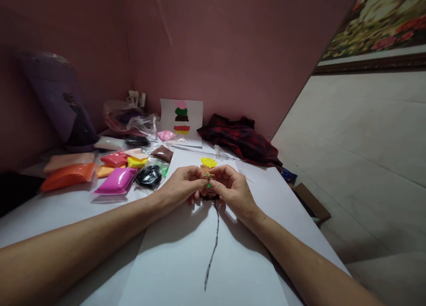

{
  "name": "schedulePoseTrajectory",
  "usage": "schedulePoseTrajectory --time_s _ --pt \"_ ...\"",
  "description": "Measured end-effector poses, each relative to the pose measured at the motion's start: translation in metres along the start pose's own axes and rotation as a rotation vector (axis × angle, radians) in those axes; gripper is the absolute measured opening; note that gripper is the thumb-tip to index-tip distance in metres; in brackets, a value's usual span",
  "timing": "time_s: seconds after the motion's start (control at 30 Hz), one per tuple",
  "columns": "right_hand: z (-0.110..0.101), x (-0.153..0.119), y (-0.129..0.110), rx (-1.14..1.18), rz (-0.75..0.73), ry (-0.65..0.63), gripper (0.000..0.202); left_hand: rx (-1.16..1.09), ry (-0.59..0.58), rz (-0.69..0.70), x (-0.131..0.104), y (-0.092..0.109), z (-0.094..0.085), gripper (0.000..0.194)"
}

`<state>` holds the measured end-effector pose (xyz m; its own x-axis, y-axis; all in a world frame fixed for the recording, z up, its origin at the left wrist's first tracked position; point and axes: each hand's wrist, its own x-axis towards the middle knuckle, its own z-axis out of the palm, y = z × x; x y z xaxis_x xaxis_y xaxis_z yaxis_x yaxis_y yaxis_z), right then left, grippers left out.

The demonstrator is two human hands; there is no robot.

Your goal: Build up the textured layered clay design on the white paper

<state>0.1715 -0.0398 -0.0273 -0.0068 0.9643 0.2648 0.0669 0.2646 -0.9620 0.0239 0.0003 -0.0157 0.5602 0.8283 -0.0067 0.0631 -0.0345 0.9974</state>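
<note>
Where the two bare hands meet over a white sheet (176, 270), we list first a small green piece (208, 185), located between the fingertips near the middle of the view. Left hand (186, 181): fingers curled, thumb and forefinger drawn narrow at the green piece. Right hand (234, 188): likewise curled, its tips just beside the left's. Whether either pinches the piece or presses it down, we cannot tell.

Beyond the fingertips we note a yellow fringed shape (208, 162); below them, a dark patch (209, 198), partly covered; from it, a wavy dark line (216, 239) running toward the near edge of the sheet.

To the left we count, among other packets: orange (69, 177), magenta (116, 181), black (149, 177), yellow (137, 162) and brown (162, 153).

At the back we enter a white card (166, 115) with coloured bands, leaning near the wall (213, 53); beside it, a red-and-dark plaid cloth (239, 137), heaped. Upper right: a framed picture (386, 35).
</note>
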Motion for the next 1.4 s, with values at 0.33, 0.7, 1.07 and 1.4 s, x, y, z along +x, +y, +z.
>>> schedulePoseTrajectory --time_s 0.33,0.7,1.07,1.4 --pt "0.0007 0.0001 -0.0018 0.001 0.004 -0.028 0.018 -0.009 -0.004 0.013 -0.0005 0.0000 -0.0006 0.019" --pt "0.0015 -0.0004 -0.0017 0.058 0.025 -0.027 0.017 -0.016 -0.015 0.016 -0.0015 0.0003 -0.0013 0.019" --pt "-0.0013 -0.0014 -0.0016 -0.043 0.022 0.035 0.017 -0.003 -0.011 -0.006 -0.0012 0.0006 0.0003 0.017" --pt "0.0010 -0.0002 -0.0031 -0.009 0.004 0.033 0.014 -0.016 -0.031 -0.019 -0.0008 0.0011 -0.0008 0.019"
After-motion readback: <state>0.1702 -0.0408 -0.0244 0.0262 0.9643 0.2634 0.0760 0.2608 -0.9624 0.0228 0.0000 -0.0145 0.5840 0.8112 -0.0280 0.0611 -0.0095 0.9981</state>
